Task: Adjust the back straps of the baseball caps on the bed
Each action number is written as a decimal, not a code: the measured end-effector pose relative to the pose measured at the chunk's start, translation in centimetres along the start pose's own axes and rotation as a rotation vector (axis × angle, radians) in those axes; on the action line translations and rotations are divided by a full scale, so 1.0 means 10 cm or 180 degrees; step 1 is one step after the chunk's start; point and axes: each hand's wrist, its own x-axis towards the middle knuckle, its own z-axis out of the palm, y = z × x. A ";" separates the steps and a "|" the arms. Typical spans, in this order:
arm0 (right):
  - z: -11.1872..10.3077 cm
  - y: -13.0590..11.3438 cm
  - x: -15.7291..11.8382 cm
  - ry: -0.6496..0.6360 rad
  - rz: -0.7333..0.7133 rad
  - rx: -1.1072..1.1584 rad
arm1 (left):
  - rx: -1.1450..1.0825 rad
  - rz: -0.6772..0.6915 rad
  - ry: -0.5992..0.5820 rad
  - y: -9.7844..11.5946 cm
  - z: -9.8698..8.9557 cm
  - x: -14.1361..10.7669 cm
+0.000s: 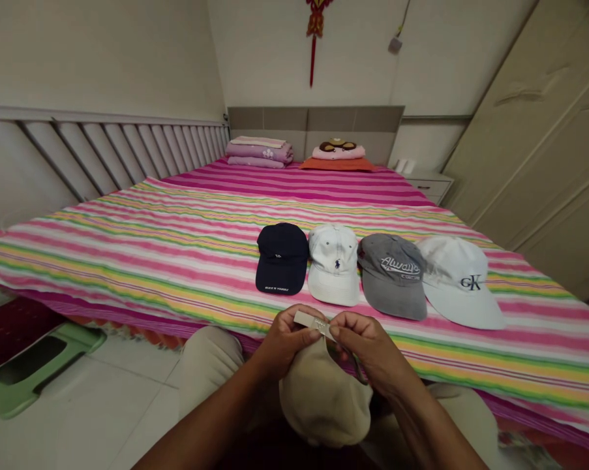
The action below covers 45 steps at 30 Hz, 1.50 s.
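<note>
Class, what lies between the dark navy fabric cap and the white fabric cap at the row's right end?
The head view shows two caps between them: a white fabric cap with a small dark emblem, then a grey cap with white lettering.

You're in a home bedroom: around you are a wide bed point(294, 186) with a striped sheet point(177, 241), a headboard point(282, 121), folded bedding point(259, 153), and a nightstand point(431, 185).

Brim of tan cap point(326, 401) prob. hidden; ltrs. point(319, 324) on strap point(304, 320) too small.
</note>
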 end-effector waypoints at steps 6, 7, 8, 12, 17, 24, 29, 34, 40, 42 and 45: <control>-0.01 0.00 0.01 -0.0172 0.0014 0.0038 | -0.0154 0.0002 -0.0005 -0.01 -0.03 0.00; -0.03 -0.01 0.01 -0.0225 0.0027 0.0017 | -0.0232 0.0011 0.0001 -0.01 -0.04 0.00; -0.05 0.00 0.01 -0.0260 0.0045 -0.0017 | -0.0292 0.0022 0.0008 -0.01 -0.04 0.00; -0.09 0.04 0.02 -0.0197 0.0108 -0.0040 | -0.0340 0.0023 -0.0013 -0.04 -0.05 0.00; -0.07 0.06 0.03 -0.0086 -0.0023 0.0075 | 0.0032 -0.0018 -0.0069 -0.04 -0.04 0.01; -0.03 0.06 0.05 -0.0013 -0.0111 0.0146 | 0.0139 0.0021 -0.0056 -0.03 -0.06 0.01; -0.03 0.08 0.07 -0.0098 -0.0268 0.0222 | 0.0213 -0.0019 -0.0116 -0.03 -0.04 0.00; -0.05 0.05 0.05 -0.0095 -0.0239 0.0130 | 0.0295 -0.0210 -0.0204 0.00 -0.06 0.01; -0.03 0.00 0.04 -0.0068 -0.0176 0.0227 | -0.0136 -0.0482 -0.0411 0.08 -0.08 0.07; -0.03 -0.01 0.03 -0.0116 -0.0144 0.0282 | -0.0130 -0.0607 -0.0433 0.14 -0.08 0.09; -0.04 0.00 0.02 -0.0188 -0.0117 0.0269 | -0.0162 -0.0817 -0.0746 0.24 -0.10 0.13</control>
